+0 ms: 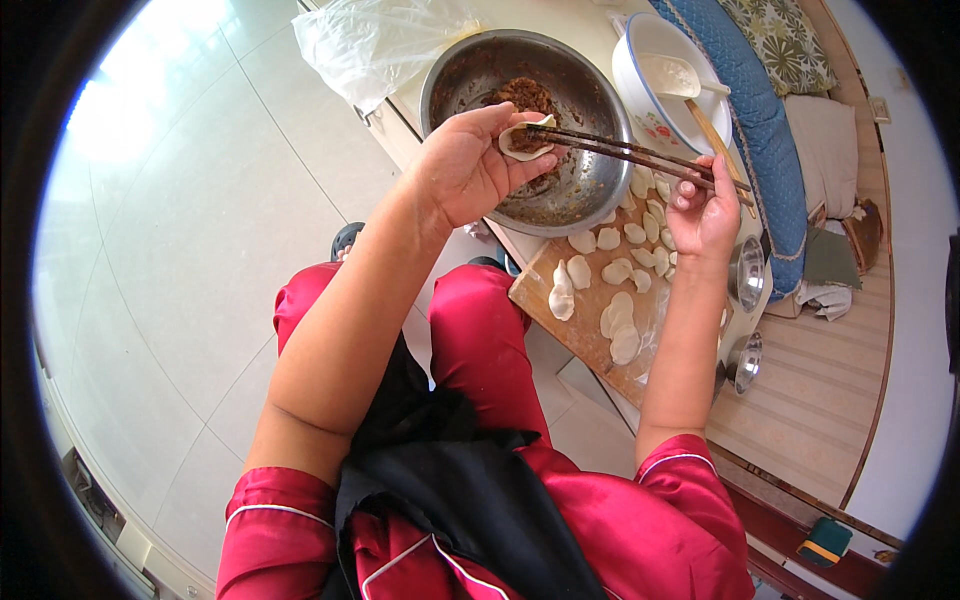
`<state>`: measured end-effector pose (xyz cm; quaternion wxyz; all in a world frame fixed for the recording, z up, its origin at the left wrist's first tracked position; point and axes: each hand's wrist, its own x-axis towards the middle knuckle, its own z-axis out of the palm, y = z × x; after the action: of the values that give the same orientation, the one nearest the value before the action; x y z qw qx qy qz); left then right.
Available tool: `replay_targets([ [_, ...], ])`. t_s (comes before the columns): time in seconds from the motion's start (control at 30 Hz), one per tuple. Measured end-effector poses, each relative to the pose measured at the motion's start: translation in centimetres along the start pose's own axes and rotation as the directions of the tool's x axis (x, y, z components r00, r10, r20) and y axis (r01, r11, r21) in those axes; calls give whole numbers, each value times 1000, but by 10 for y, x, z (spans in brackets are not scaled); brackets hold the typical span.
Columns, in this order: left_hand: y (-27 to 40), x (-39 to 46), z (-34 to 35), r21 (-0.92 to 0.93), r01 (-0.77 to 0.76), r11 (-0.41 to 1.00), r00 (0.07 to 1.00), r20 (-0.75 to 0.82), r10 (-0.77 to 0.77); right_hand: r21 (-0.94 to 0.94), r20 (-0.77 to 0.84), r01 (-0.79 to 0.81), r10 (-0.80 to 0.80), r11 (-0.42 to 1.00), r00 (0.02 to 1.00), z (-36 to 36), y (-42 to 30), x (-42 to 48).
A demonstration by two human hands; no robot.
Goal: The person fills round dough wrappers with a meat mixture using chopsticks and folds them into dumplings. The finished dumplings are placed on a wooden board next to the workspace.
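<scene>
My left hand (pixel 480 165) holds a round dough wrapper (pixel 529 155) with brown filling on it, above a large steel bowl (pixel 600 176). In my right hand (pixel 705 206) is a pair of dark chopsticks (pixel 630 151), their tips touching the filling in the wrapper. More minced filling (pixel 525 96) lies in the bowl, its middle partly hidden by my left hand. Several flat dough wrappers (pixel 625 343) are spread on a floured wooden board (pixel 592 345) below the bowl, and a folded dumpling (pixel 561 291) lies near the board's left edge.
A white enamel basin (pixel 637 94) at the upper right holds a scoop (pixel 667 75) and a wooden-handled utensil (pixel 709 127). Two small steel bowls (pixel 747 274) stand right of the board. A plastic bag (pixel 360 45) hangs over the table's edge; a blue cushion (pixel 765 142) lies beyond the basin.
</scene>
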<state>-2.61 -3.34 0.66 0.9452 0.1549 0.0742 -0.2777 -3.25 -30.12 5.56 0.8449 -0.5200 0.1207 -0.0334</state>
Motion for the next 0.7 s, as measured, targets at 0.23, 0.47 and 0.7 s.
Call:
replay_targets([
  [0.23, 0, 3, -4, -18, -55, 998, 997, -59, 54, 19, -22, 77, -77, 997, 997, 0, -6, 4],
  [0.47, 4, -1, 2, -18, -56, 998, 997, 57, 57, -382, -224, 105, -202, 918, 954, 3, 57, 3],
  [0.7, 0, -10, 8, 117, -28, 993, 975, 220, 2, -561, -191, -360, 306, 745, 933, -18, 41, -41],
])
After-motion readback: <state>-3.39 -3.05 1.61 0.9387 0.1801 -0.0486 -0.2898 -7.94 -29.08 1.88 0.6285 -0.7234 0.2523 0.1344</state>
